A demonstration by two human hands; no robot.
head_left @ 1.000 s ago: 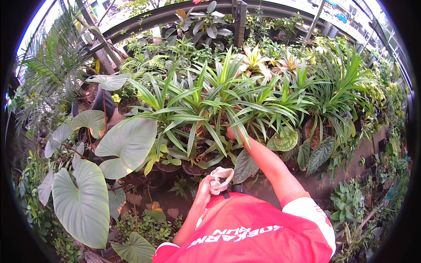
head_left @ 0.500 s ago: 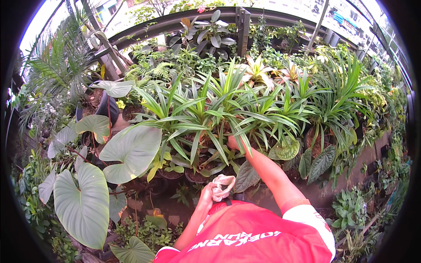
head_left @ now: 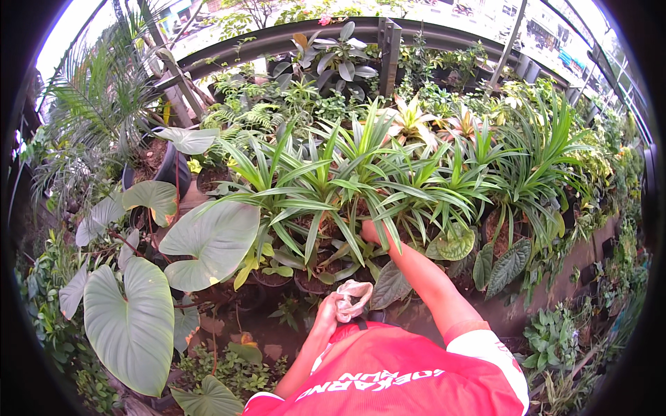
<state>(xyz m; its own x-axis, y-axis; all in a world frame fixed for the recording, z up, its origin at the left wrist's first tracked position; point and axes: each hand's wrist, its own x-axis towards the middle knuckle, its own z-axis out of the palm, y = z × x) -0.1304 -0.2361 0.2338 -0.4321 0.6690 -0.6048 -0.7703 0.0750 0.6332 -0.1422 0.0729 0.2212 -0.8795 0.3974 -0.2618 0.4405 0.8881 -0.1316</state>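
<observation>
My left hand (head_left: 328, 310), close in front of my red shirt, is closed on the side of a crumpled, whitish plastic bag (head_left: 355, 291). The bag's mouth gapes upward, and its contents cannot be made out. My right arm stretches forward, and my right hand (head_left: 372, 232) is in among potted plants with long, strap-shaped green leaves (head_left: 326, 173). Leaves and shade cover its fingers, so whether they grip anything does not show. Just below that wrist hangs a dark, broad leaf (head_left: 390, 284).
Large heart-shaped leaves (head_left: 130, 326) spread on the left, near a dark pot (head_left: 173, 173). Textured dark leaves (head_left: 508, 267) hang right of my forearm. A metal rail (head_left: 277, 40) with a post (head_left: 390, 55) runs behind the plants. Low greenery (head_left: 551, 333) grows at lower right.
The view has shifted slightly, so the plants sit a little lower. Both hands stay in nearly the same places, the left still holding the bag.
</observation>
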